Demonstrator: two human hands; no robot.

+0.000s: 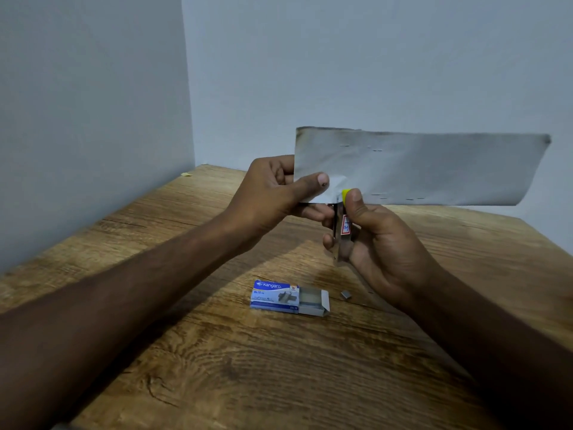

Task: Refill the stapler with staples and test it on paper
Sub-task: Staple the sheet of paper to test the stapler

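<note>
My left hand pinches the left end of a folded white paper strip, held up above the table, thumb on its front face. Several staples show in the paper. My right hand grips a small metal stapler with a yellow tip and a red-framed label, held upright. The stapler's jaws sit on the paper's lower edge near its left end. A blue staple box lies on the table below, its inner tray slid out to the right. A loose bit of staples lies beside it.
The wooden table fills the lower view and meets grey walls at the left and the back. A small yellowish scrap lies at the far left corner of the table.
</note>
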